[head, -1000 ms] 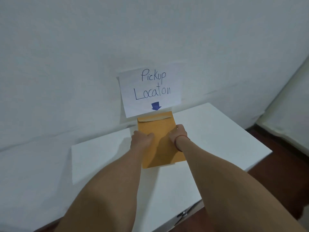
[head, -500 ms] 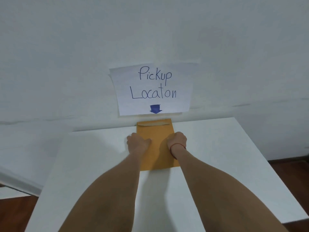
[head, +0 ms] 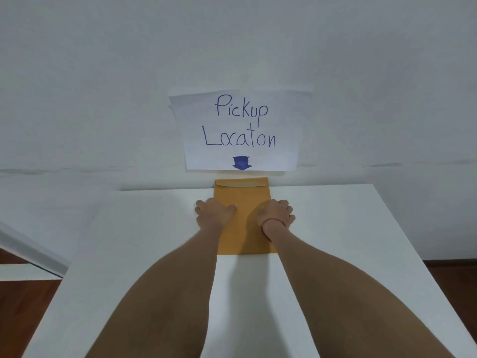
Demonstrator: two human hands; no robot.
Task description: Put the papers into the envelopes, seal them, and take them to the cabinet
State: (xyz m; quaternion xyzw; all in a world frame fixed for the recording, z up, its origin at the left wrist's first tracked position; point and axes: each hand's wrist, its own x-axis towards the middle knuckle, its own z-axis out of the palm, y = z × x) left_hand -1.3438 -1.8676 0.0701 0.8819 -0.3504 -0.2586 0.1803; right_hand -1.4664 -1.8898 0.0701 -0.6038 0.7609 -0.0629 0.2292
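A tan envelope (head: 242,215) lies flat on the white cabinet top (head: 348,241), its flap end against the wall, right under the "Pickup Location" sign (head: 241,130). My left hand (head: 214,213) holds the envelope's left edge with the thumb on top. My right hand (head: 276,214), with a red band at the wrist, holds the right edge, its fingers curled down over the side. The flap looks folded shut. No loose papers are in view.
The white wall stands directly behind the cabinet top. Dark wooden floor (head: 23,319) shows at the lower left and at the far right. A white baseboard or ledge (head: 31,251) runs along the left.
The view has swung to face the cabinet squarely. The envelope, tilted and carried a second ago, now lies straight and flat under the sign, and my hands have stayed on its side edges.
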